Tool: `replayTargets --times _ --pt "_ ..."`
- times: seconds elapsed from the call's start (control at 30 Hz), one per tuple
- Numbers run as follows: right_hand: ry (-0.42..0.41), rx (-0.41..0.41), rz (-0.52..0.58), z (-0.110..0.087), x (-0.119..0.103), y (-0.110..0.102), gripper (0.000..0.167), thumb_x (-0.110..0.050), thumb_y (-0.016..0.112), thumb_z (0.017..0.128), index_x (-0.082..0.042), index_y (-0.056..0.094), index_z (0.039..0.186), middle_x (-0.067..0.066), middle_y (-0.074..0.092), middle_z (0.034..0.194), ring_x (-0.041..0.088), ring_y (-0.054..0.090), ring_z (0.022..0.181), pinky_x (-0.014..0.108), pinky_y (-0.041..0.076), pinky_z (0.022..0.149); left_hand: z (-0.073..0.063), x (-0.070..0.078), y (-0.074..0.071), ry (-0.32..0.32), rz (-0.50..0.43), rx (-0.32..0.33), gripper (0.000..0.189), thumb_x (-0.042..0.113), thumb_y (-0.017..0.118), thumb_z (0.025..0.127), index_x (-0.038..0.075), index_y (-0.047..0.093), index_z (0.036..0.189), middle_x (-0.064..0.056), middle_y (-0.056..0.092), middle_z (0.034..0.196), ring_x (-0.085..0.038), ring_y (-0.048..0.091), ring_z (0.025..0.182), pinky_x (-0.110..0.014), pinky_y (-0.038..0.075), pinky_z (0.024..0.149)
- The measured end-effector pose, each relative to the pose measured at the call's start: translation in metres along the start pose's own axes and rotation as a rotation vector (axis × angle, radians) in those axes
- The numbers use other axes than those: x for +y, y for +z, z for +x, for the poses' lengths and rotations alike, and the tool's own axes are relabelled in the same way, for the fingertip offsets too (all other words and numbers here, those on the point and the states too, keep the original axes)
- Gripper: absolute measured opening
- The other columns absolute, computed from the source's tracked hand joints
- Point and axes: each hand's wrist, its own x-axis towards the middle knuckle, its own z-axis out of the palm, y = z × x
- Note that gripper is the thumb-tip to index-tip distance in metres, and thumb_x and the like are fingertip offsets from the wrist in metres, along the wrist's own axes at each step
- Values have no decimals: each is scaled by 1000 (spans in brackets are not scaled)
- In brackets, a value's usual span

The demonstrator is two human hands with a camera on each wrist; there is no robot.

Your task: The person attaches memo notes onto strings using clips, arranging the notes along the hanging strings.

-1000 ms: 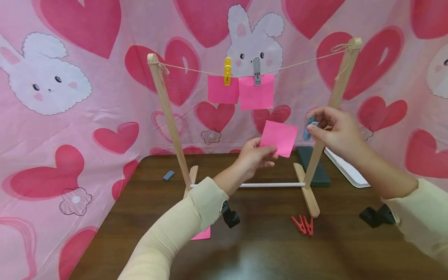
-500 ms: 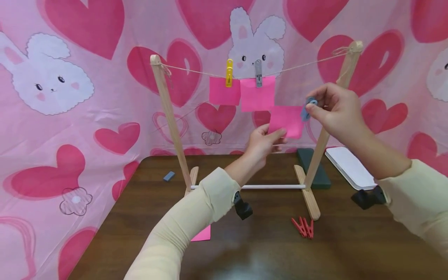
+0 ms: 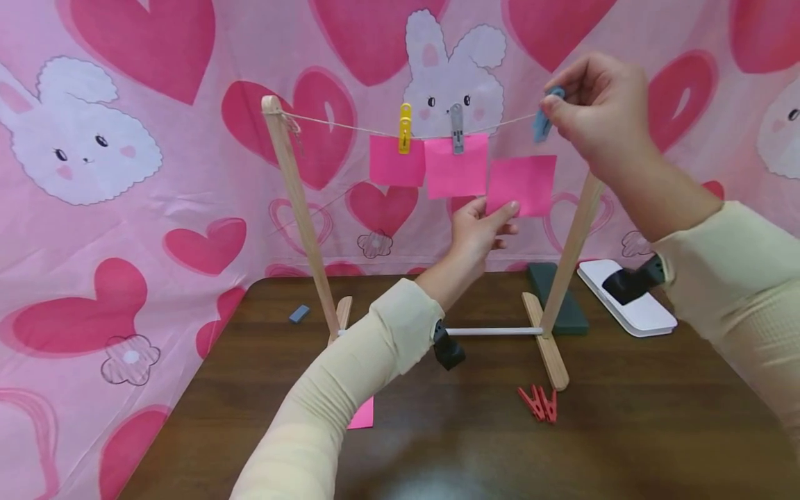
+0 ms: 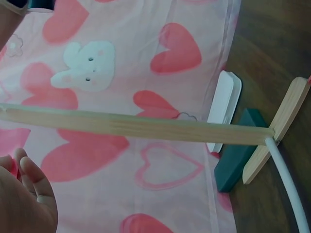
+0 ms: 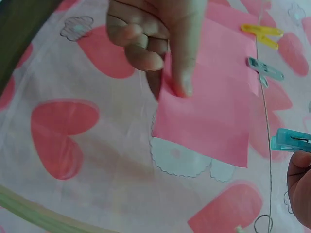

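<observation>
My left hand [image 3: 478,232] pinches a pink square of paper [image 3: 523,182] by its lower left corner, just below the string [image 3: 350,126]. In the right wrist view the paper [image 5: 209,116] lies beside the string, apart from it. My right hand [image 3: 600,114] pinches a blue clothespin [image 3: 542,119] at the string's height; in the right wrist view the clothespin [image 5: 290,141] has its tip close to the string. To the left, a yellow clothespin [image 3: 405,128] and a grey clothespin [image 3: 457,128] each clip a pink paper to the string.
The string runs between two wooden posts [image 3: 300,208] joined low by a white rod [image 3: 494,331]. Two red clothespins [image 3: 539,404], a blue block [image 3: 299,314], another pink paper [image 3: 362,414], a dark green slab [image 3: 565,305] and a white case [image 3: 631,298] lie on the table [image 3: 475,444].
Both hands have risen toward the string. The left hand has brought its paper up beside the hanging ones, and the right hand has lifted the blue clothespin to the string's height.
</observation>
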Motion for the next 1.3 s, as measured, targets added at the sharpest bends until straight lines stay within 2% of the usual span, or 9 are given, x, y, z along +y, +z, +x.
replayTargets --times 0.13,0.27,0.4,0.47,0.63,0.73,0.87,1.13,1.3 --pt "21 6 25 11 -5 4 6 -7 70 79 -6 65 80 2 60 70 12 49 54 13 45 55 5 2 1 12 17 18 13 15 72 82 6 63 80 -6 65 67 -8 57 48 -20 41 41" --pt "55 6 -4 18 -8 7 8 -11 71 79 -8 64 82 1 60 72 12 49 56 12 45 55 10 5 1 -3 24 28 15 19 73 81 7 65 83 -7 64 66 -8 57 49 -20 41 43" --pt "76 0 -62 22 -7 7 6 -12 70 81 -11 64 83 -1 59 74 10 49 57 12 44 54 13 6 2 -35 13 41 16 20 73 80 7 64 83 -5 62 64 -7 56 49 -19 42 44" --pt "104 -5 -98 23 -5 7 7 -13 69 82 -12 64 86 -2 58 76 9 50 59 12 43 53 15 6 2 -45 7 49 16 20 73 80 7 63 83 -9 63 67 -7 56 49 -18 43 43" --pt "178 -16 -200 22 0 6 17 -22 68 83 -11 65 96 -4 57 84 7 53 68 12 44 55 19 5 3 -68 -33 48 18 19 74 79 10 58 79 -9 63 68 -8 55 49 -18 43 44" --pt "177 -38 -264 21 3 7 20 -27 67 83 -12 64 96 -4 57 88 7 55 72 13 46 60 22 5 3 -72 -60 37 22 18 74 80 11 54 74 -1 59 62 -7 53 47 -17 42 43" --pt "179 -80 -345 19 5 9 20 -32 65 83 -17 63 95 -4 57 91 5 55 75 14 46 69 24 5 4 -73 -80 28 21 15 74 80 10 54 72 0 56 59 -7 51 46 -17 41 42" --pt "158 -133 -381 17 9 8 13 -26 66 85 -16 63 94 -8 57 82 3 56 69 14 44 61 26 6 4 -100 -92 35 17 15 75 79 8 59 79 -1 56 61 -8 50 47 -17 41 42" --pt "157 -141 -411 16 11 8 18 -27 65 86 -14 63 98 -5 57 88 4 55 72 13 45 64 27 7 5 -99 -92 33 16 16 75 79 7 62 81 -2 54 62 -9 47 48 -17 40 42"
